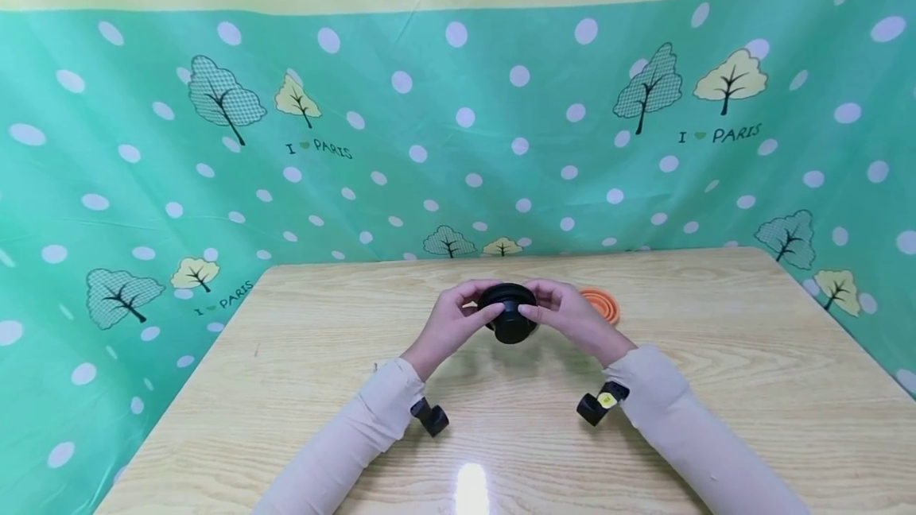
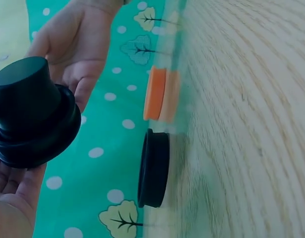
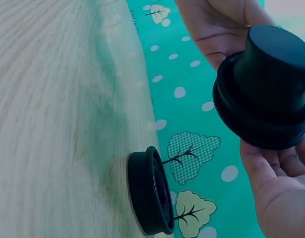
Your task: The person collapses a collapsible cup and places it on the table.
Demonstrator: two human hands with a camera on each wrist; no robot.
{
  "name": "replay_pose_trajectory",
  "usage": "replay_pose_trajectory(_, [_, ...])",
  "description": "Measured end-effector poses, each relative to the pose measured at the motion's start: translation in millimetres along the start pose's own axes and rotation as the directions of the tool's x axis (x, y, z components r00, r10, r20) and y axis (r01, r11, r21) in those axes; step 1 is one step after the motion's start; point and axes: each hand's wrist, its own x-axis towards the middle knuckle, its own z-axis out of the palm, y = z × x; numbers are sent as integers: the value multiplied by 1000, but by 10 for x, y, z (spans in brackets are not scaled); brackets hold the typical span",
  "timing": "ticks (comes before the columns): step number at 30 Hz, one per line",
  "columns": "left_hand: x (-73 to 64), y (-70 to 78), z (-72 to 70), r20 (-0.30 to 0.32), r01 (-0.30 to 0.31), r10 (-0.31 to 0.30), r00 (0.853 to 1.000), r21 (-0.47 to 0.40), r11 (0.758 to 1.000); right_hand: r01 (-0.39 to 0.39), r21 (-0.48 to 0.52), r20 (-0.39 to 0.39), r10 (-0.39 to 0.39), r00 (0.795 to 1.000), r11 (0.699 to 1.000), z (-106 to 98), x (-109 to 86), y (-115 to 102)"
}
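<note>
A black, hat-shaped piece [image 1: 514, 324] with a tapered cup and a wide rounded rim is held up above the table between both hands. My left hand [image 1: 451, 320] grips its left side, thumb on the near face and fingers behind the rim. From the other side my right hand [image 1: 572, 320] holds it the same way. In the left wrist view, the piece [image 2: 28, 104] has its narrow flat end turned toward the camera. A low black round dish-like piece [image 2: 154, 168] rests on the table beyond, also visible in the right wrist view; the hands hide it from the head view.
An orange piece of concentric rings [image 1: 603, 304] lies flat on the wooden table [image 1: 315, 388], just behind the right hand. A green dotted cloth [image 1: 429, 125] hangs along the table's back edge and sides. Each wrist carries a small black camera [image 1: 432, 420].
</note>
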Motion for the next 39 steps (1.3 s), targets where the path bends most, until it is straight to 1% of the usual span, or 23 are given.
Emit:
replay_pose_trajectory(4, [-11,10,9,-11,-6,7,1000,32,999,18,6,44,-19,999,1000,15,-6,-17])
replay_pose_trajectory(7, [-10,6,8,-24,-13,14,1000,65,998,39,-11,59,-38,998,999,19,-2,-1])
replay_pose_trajectory(12, [-3,-8,-2,-31,-20,23,999,95,995,59,-48,62,-56,996,997,30,2,2])
replay_pose_trajectory(18, [-4,-16,-15,-11,-12,14,1000,104,994,79,-80,62,-74,995,994,55,-4,-11])
replay_pose_trajectory(24, [-3,-36,-11,-6,-24,25,1000,117,993,86,-109,55,-80,995,990,71,6,13])
replay_pose_trajectory(28, [-8,-33,8,-16,-40,42,999,130,991,78,-136,25,-75,997,988,79,1,25])
replay_pose_trajectory(32, [6,-45,28,-38,-78,85,996,166,983,79,-163,-22,-84,996,983,81,-1,30])
replay_pose_trajectory(34, [17,-50,36,-48,-84,94,994,170,982,77,-166,-43,-85,995,983,78,4,31])
replay_pose_trajectory(36, [26,-37,37,-55,-70,80,995,164,984,70,-161,-63,-81,995,985,73,16,28])
replay_pose_trajectory(38, [33,-20,36,-48,-39,46,998,138,990,60,-143,-83,-72,994,988,70,22,21])
replay_pose_trajectory(39, [25,33,33,-35,-21,25,999,127,992,55,-132,-97,-68,993,990,70,23,18])
